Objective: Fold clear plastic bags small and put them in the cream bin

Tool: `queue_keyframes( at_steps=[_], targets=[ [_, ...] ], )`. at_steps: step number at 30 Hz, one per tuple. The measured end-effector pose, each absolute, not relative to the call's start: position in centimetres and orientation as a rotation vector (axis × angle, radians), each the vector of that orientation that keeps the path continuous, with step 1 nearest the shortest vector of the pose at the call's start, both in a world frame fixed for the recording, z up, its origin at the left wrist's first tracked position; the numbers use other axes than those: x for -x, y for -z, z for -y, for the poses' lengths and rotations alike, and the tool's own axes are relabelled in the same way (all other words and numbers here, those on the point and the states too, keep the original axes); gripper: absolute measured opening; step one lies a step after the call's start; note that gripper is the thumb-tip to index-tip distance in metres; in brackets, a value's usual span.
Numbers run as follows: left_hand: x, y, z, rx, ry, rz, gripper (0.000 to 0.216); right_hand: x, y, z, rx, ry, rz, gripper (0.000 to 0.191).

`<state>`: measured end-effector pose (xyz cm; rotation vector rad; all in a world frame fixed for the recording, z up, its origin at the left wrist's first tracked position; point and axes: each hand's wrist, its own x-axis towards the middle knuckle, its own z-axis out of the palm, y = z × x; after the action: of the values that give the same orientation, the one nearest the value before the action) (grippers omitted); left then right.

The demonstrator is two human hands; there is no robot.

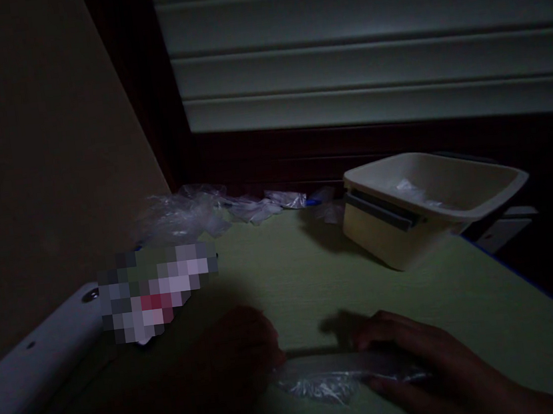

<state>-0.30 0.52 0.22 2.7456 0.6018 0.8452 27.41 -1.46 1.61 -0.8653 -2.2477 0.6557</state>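
A clear, shiny plastic bag (322, 379) lies low over the table at the near middle, stretched sideways between both hands. My left hand (238, 352) is deep in shadow, its fingers curled closed at the bag's left end. Around the right end, my right hand (430, 356) grips the bag, with the thumb on the near side and the fingers on the far side. What the bag contains, if anything, is too dark to make out.
On the green tabletop (284, 266), a cream plastic bin (385, 234) with grey handles stands tilted at the right edge, clear plastic inside. Crumpled clear bags (181, 212) line the back. At left are a pixelated item (161, 295) and a long white appliance (43, 356).
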Motion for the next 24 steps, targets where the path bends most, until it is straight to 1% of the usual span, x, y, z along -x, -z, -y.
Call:
queue_keyframes(
  at_steps=[6, 9, 12, 16, 19, 24],
  targets=[
    [0.5, 0.4, -0.4, -2.736, -0.805, -0.584, 0.027, -27.6, -2.1, 1.4, 0.733, -0.652, 2.381, 0.025],
    [0.5, 0.2, -0.4, -2.742, -0.825, -0.527, 0.031, -27.9, -2.1, 1.4, 0.711, -0.469, 2.435, 0.032],
    [0.5, -0.4, -0.5, -2.81, -0.771, -0.452, 0.028, -28.0, -1.9, 1.2, 0.681, -0.313, 2.463, 0.037],
    [0.4, -0.9, -0.2, -2.898, -0.752, -0.373, 0.025, -27.9, -2.2, 1.1, 0.691, -0.21, 2.456, 0.037],
    [0.3, -1.0, 0.0, -2.932, -0.739, -0.42, 0.025, -28.0, -2.9, 1.4, 0.735, -0.15, 2.494, 0.035],
    [0.4, -1.0, 0.3, -3.042, -0.654, -0.445, 0.021, -28.4, -2.9, 1.8, 0.657, 0.107, 2.503, 0.038]
  ],
)
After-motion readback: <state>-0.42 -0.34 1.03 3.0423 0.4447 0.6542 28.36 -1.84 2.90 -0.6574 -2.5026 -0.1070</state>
